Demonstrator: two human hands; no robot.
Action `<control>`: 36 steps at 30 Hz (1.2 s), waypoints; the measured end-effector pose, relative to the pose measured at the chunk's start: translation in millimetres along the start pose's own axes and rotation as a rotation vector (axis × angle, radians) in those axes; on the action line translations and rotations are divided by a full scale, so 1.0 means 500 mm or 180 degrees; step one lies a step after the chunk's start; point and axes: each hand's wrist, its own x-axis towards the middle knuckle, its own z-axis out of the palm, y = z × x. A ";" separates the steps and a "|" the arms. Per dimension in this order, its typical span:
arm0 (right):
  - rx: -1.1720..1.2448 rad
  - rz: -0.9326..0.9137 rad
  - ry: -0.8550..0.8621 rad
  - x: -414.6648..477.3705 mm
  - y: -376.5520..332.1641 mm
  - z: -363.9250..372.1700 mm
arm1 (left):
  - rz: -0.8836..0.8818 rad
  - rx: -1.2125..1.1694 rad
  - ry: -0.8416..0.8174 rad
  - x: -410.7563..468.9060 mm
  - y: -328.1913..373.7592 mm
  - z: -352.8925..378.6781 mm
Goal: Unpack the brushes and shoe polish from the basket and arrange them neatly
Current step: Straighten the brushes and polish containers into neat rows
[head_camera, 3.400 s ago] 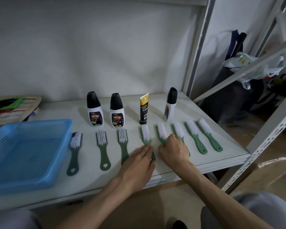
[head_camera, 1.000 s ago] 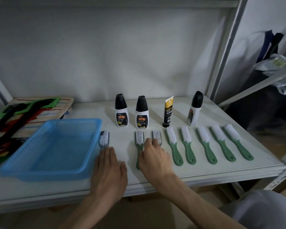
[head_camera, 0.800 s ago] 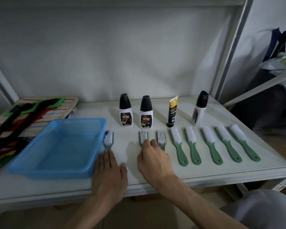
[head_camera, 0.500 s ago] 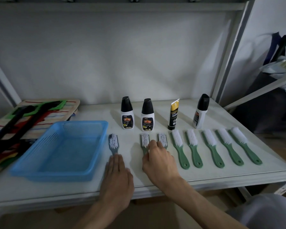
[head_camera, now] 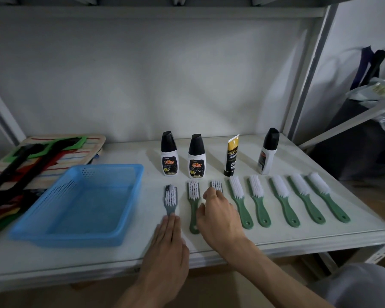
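Note:
Several brushes lie in a row on the white shelf [head_camera: 276, 237], white bristles pointing away from me. My left hand [head_camera: 168, 243] lies flat, its fingertips resting on the handle end of the grey brush [head_camera: 170, 197] at the left end of the row. My right hand [head_camera: 220, 215] is curled over the handle of the third brush [head_camera: 216, 185], its thumb beside the second green brush [head_camera: 193, 205]. Behind the row stand two white polish bottles [head_camera: 169, 155] [head_camera: 196, 157], a black-and-yellow tube [head_camera: 231, 155] and a slim bottle [head_camera: 267, 151]. The blue basket [head_camera: 129, 210] holds nothing.
A striped cloth bag with black, green and red straps [head_camera: 42, 156] lies at the far left behind the basket. A shelf upright [head_camera: 307, 70] rises at the back right. Dark bags [head_camera: 360, 130] stand beyond the shelf's right edge.
The grey brush has slid to the right, away from the basket's wall, under my left hand. My right hand stays on the third brush.

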 end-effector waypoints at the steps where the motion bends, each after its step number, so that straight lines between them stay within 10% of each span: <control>1: 0.0008 0.0003 0.0004 0.001 -0.001 0.000 | 0.0007 -0.0028 -0.0032 0.000 0.000 0.001; 16: 0.0307 0.0314 0.0448 0.201 -0.013 -0.015 | -0.0721 -0.2212 0.1776 0.254 -0.046 -0.205; 36: 0.0421 0.0513 0.0294 0.316 0.036 0.046 | -0.1527 -0.2306 0.1202 0.412 -0.061 -0.133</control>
